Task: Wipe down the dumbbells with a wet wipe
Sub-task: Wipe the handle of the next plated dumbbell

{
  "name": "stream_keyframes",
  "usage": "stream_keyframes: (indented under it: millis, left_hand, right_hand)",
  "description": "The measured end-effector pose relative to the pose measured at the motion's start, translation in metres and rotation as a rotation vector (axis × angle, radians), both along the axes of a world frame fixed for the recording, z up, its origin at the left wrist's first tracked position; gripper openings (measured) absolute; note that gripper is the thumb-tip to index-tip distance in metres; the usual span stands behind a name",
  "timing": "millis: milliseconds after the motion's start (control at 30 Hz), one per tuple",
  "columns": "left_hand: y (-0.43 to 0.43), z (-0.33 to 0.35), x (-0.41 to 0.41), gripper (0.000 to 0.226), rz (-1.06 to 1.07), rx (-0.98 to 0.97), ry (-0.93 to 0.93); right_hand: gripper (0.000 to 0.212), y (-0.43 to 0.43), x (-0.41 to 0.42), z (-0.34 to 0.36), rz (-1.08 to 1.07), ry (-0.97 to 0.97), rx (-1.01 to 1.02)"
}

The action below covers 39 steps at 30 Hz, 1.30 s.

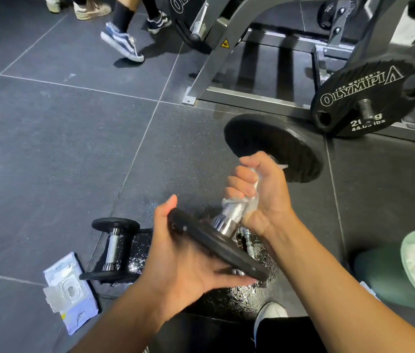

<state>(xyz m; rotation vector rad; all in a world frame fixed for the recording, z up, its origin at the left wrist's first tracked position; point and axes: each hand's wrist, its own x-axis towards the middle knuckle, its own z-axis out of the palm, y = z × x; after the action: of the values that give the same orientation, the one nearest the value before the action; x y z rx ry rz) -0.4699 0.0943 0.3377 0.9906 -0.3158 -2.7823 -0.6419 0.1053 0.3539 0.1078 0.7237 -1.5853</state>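
The right hand [257, 192] is closed in a fist round the wipe [251, 200], which is wrapped on the chrome handle of the dumbbell [228, 217]. White folds show between its fingers and below its palm. The left hand [188, 261] holds the dumbbell's near plate, thumb over the rim and fingers stretched along the underside. The dumbbell slants away from the left hand, through the right, and its far plate sits beyond the right hand's knuckles. Whether that plate touches the floor [61, 149] I cannot tell.

A second dumbbell [114, 250] lies on the floor just left of the left hand, and an open pack [70, 291] lies left of the left wrist. To the right of the right forearm stands a green bin [379, 273] with white wads inside. Well beyond the right hand a black disc [369, 98] hangs on a grey machine [226, 47]. Other people's shoes [122, 42] show far beyond the left hand.
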Motion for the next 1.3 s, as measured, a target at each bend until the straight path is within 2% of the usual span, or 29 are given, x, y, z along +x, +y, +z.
stream_keyframes:
  millis: [100, 167, 200, 267, 300, 400, 433, 467, 533, 567, 600, 633, 733, 767, 800, 867, 933, 1000, 1033, 1067, 1133, 1167, 1233, 1300]
  left_hand:
    - [0.001, -0.003, 0.005, 0.106, -0.164, 0.141, 0.157]
    - [0.002, -0.004, 0.003, 0.104, -0.124, 0.098, 0.181]
    - [0.004, -0.007, 0.001, 0.096, -0.050, 0.009, 0.151]
    - [0.007, -0.006, -0.002, 0.074, 0.101, -0.310, 0.010]
    - [0.010, -0.005, -0.002, 0.075, 0.135, -0.543, -0.105]
    - [0.019, -0.009, -0.001, 0.105, 0.051, -1.429, -0.444]
    - [0.020, -0.018, -0.001, 0.112, 0.042, -1.688, -0.496]
    - [0.021, -0.022, 0.000, 0.115, 0.043, -1.891, -0.516]
    - [0.017, -0.025, 0.000, 0.114, 0.058, -2.071, -0.511]
    - [0.014, -0.023, 0.000, 0.113, 0.046, -2.052, -0.492]
    - [0.010, -0.018, 0.000, 0.112, 0.056, -1.945, -0.484]
    - [0.007, -0.012, 0.001, 0.107, 0.078, -1.750, -0.467]
    - [0.000, 0.008, -0.002, 0.068, 0.252, -0.878, -0.239]
    - [-0.004, 0.010, -0.001, 0.053, 0.284, -0.675, -0.195]
    - [-0.008, 0.013, -0.001, 0.049, 0.297, -0.549, -0.170]
    - [-0.014, 0.018, 0.001, 0.061, 0.295, -0.419, -0.098]
    - [-0.017, 0.019, 0.005, 0.064, 0.285, -0.391, -0.071]
    - [-0.011, 0.013, 0.009, 0.059, 0.295, -0.431, -0.075]
    - [-0.009, 0.011, 0.008, 0.053, 0.325, -0.502, -0.095]
    - [-0.003, 0.007, 0.010, 0.058, 0.340, -0.655, -0.133]
    - [0.001, 0.000, 0.007, 0.097, 0.290, -1.134, -0.292]
    - [-0.001, -0.006, 0.006, 0.106, 0.291, -1.351, -0.397]
    - [-0.008, -0.006, 0.003, 0.101, 0.359, -1.657, -0.508]
    - [-0.007, -0.021, 0.002, 0.082, 0.308, -2.224, -0.518]
  right_hand:
    - [0.041, 0.003, -0.007, 0.000, 0.013, -0.109, -0.147]
    - [0.043, 0.001, -0.008, 0.001, -0.013, -0.097, -0.132]
    - [0.045, 0.000, -0.008, 0.001, -0.038, -0.052, -0.089]
    - [0.047, -0.004, -0.007, 0.002, -0.114, 0.071, 0.012]
    - [0.047, -0.006, -0.006, 0.001, -0.162, 0.128, 0.057]
    - [0.043, -0.011, -0.004, -0.004, -0.285, 0.205, 0.159]
    - [0.043, -0.011, -0.003, -0.006, -0.312, 0.188, 0.181]
    - [0.043, -0.011, -0.003, -0.008, -0.332, 0.157, 0.193]
    - [0.044, -0.008, -0.002, -0.011, -0.332, 0.087, 0.182]
    - [0.046, -0.006, -0.001, -0.012, -0.306, 0.058, 0.162]
    - [0.047, -0.005, 0.000, -0.012, -0.269, 0.036, 0.131]
    - [0.049, -0.004, 0.002, -0.012, -0.227, 0.018, 0.094]
    - [0.048, -0.001, 0.013, -0.008, -0.079, 0.034, -0.004]
    - [0.047, 0.001, 0.019, -0.007, -0.021, 0.051, -0.035]
    - [0.045, 0.003, 0.026, -0.005, 0.032, 0.059, -0.072]
    - [0.040, 0.005, 0.038, -0.003, 0.105, 0.040, -0.151]
    - [0.038, 0.004, 0.045, 0.000, 0.142, 0.021, -0.183]
    - [0.041, 0.001, 0.045, -0.001, 0.156, 0.070, -0.125]
    - [0.042, 0.000, 0.044, -0.002, 0.161, 0.110, -0.078]
    - [0.040, -0.002, 0.042, -0.006, 0.160, 0.141, -0.032]
    - [0.035, -0.006, 0.041, -0.015, 0.152, 0.156, 0.047]
    - [0.033, -0.008, 0.042, -0.020, 0.142, 0.135, 0.079]
    - [0.032, -0.012, 0.045, -0.030, 0.115, 0.061, 0.127]
    - [0.033, -0.011, 0.047, -0.034, 0.126, -0.030, 0.141]
